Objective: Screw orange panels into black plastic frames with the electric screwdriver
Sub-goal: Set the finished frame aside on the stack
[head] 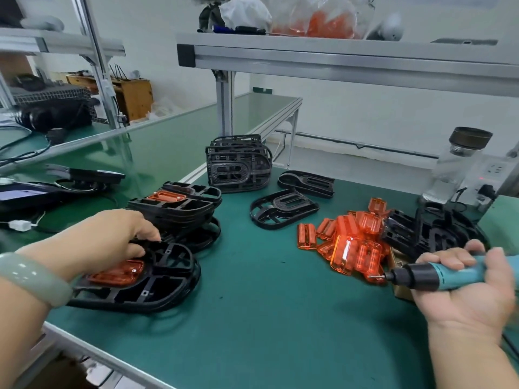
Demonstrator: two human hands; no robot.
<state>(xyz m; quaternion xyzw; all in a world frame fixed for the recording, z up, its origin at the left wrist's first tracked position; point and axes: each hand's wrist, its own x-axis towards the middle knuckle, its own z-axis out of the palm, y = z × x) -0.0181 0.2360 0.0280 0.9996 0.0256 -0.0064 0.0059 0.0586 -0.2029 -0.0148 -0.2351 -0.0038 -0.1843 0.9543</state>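
My left hand (pixel 109 237) grips the far edge of a black plastic frame (pixel 157 290) lying at the near left of the green mat; an orange panel (pixel 118 273) sits in that frame under my palm. My right hand (pixel 471 290) holds the teal electric screwdriver (pixel 438 276) level above the mat, bit pointing left toward a heap of loose orange panels (pixel 351 242). Behind the left hand stands a stack of frames (pixel 179 211), the top one carrying an orange panel (pixel 167 196).
More black frames lie about: an upright bundle (pixel 238 164) at the back, two single ones (pixel 283 209) (pixel 306 182) mid-table, a pile (pixel 432 231) at the right. A clear bottle (pixel 455 164) stands at the back right. A metal shelf (pixel 337 57) hangs overhead. The table's front edge (pixel 112 357) is close.
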